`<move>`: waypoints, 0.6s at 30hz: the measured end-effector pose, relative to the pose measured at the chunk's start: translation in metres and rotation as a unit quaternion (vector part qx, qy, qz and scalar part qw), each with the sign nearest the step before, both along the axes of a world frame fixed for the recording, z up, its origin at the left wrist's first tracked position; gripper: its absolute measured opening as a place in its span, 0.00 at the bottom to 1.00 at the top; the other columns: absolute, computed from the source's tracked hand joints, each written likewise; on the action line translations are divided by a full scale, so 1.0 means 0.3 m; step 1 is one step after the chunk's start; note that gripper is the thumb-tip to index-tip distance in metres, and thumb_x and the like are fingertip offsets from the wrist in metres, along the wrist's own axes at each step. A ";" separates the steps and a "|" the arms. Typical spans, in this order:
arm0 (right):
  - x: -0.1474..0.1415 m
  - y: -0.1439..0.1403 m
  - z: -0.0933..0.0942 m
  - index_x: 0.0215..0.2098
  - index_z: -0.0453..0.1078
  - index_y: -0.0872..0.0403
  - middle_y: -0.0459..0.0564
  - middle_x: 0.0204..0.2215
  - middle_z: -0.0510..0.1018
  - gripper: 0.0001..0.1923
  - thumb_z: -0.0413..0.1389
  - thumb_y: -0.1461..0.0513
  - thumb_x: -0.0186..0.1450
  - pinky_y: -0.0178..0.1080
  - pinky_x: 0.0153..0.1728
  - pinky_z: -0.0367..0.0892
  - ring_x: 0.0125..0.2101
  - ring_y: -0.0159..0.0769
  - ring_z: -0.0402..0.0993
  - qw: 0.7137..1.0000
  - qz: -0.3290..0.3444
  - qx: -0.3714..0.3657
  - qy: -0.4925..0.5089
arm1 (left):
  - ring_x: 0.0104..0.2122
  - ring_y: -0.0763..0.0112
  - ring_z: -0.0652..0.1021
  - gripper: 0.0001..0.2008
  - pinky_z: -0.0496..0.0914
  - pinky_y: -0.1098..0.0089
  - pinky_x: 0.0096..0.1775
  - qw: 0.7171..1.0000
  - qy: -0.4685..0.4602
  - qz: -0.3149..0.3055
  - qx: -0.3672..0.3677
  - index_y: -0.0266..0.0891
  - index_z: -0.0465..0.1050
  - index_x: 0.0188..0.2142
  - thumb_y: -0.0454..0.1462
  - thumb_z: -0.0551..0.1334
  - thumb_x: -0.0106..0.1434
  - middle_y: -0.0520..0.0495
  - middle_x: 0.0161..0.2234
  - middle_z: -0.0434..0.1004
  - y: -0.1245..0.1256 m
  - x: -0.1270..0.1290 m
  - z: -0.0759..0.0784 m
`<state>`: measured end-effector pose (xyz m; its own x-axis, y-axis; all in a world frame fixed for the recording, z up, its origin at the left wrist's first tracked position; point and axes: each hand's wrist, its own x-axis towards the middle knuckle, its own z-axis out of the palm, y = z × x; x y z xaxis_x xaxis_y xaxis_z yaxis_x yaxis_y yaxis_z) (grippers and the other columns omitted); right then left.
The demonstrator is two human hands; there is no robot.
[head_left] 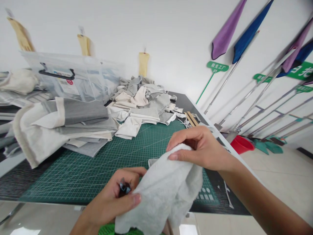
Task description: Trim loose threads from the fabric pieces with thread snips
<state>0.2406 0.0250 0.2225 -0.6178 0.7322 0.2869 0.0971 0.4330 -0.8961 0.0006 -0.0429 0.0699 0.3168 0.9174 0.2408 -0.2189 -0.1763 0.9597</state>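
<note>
White cloth [166, 189] pinched by left hand [114, 199] & right hand [198, 148].

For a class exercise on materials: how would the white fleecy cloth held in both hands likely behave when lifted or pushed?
Probably floppy: the white fleecy cloth sags and folds between the left hand and the right hand. Likely light for its size, since fingertip pinches alone hold it up. Its fuzzy surface suggests it would grip the green cutting mat and bunch up, not slide.

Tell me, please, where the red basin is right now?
In the head view, the red basin sits on the floor at the right, just beyond the table's far right edge, beside the leaning metal poles.
</note>
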 end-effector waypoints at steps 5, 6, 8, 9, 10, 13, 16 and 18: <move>0.009 0.005 -0.004 0.31 0.83 0.53 0.49 0.29 0.85 0.05 0.71 0.62 0.56 0.32 0.28 0.72 0.29 0.34 0.79 0.996 -0.088 0.020 -0.021 | 0.20 0.79 0.57 0.26 0.53 0.76 0.22 0.997 0.063 0.010 -0.043 0.40 0.55 0.21 0.51 0.67 0.60 0.57 0.19 0.53 0.044 -0.025 0.056; 0.015 0.011 -0.010 0.31 0.83 0.53 0.49 0.30 0.85 0.05 0.71 0.61 0.56 0.33 0.29 0.72 0.29 0.35 0.80 0.994 -0.101 0.031 -0.033 | 0.20 0.79 0.57 0.25 0.53 0.76 0.22 0.996 0.083 0.025 -0.022 0.41 0.54 0.21 0.49 0.67 0.60 0.57 0.19 0.52 0.059 -0.031 0.069; 0.032 0.025 -0.027 0.31 0.83 0.53 0.50 0.30 0.85 0.06 0.71 0.60 0.56 0.33 0.29 0.71 0.30 0.35 0.79 0.991 -0.119 0.038 -0.052 | 0.21 0.78 0.59 0.22 0.56 0.76 0.24 0.989 0.121 0.083 0.029 0.41 0.56 0.22 0.46 0.68 0.60 0.57 0.20 0.56 0.087 -0.046 0.094; 0.043 0.033 -0.038 0.31 0.83 0.53 0.50 0.29 0.85 0.07 0.71 0.60 0.55 0.33 0.29 0.71 0.30 0.35 0.79 0.990 -0.126 0.030 -0.049 | 0.21 0.78 0.61 0.21 0.58 0.75 0.24 0.981 0.138 0.124 0.055 0.41 0.57 0.23 0.44 0.68 0.60 0.56 0.21 0.58 0.099 -0.055 0.104; 0.055 0.041 -0.050 0.31 0.83 0.53 0.49 0.29 0.85 0.08 0.72 0.60 0.54 0.33 0.29 0.70 0.29 0.35 0.79 0.991 -0.129 0.011 -0.038 | 0.22 0.78 0.63 0.20 0.59 0.75 0.25 0.970 0.156 0.171 0.080 0.41 0.58 0.23 0.43 0.69 0.59 0.56 0.22 0.61 0.108 -0.064 0.114; 0.099 0.059 -0.091 0.33 0.82 0.54 0.49 0.30 0.84 0.13 0.74 0.60 0.51 0.33 0.29 0.70 0.29 0.34 0.77 0.993 -0.098 -0.070 -0.011 | 0.25 0.78 0.68 0.16 0.62 0.76 0.27 0.917 0.196 0.321 0.131 0.40 0.64 0.26 0.41 0.72 0.54 0.55 0.27 0.69 0.118 -0.089 0.140; 0.144 0.065 -0.131 0.33 0.81 0.56 0.47 0.29 0.81 0.13 0.73 0.58 0.53 0.32 0.28 0.68 0.29 0.32 0.75 0.988 -0.014 -0.132 -0.078 | 0.24 0.80 0.68 0.13 0.63 0.77 0.27 0.867 0.233 0.409 0.165 0.38 0.72 0.31 0.42 0.72 0.54 0.55 0.30 0.74 0.105 -0.098 0.171; 0.175 0.067 -0.151 0.33 0.80 0.56 0.46 0.30 0.79 0.14 0.73 0.57 0.53 0.32 0.29 0.66 0.30 0.32 0.73 0.979 0.027 -0.156 -0.131 | 0.24 0.80 0.68 0.11 0.64 0.78 0.27 0.834 0.269 0.439 0.198 0.38 0.75 0.33 0.42 0.71 0.56 0.56 0.31 0.76 0.095 -0.099 0.193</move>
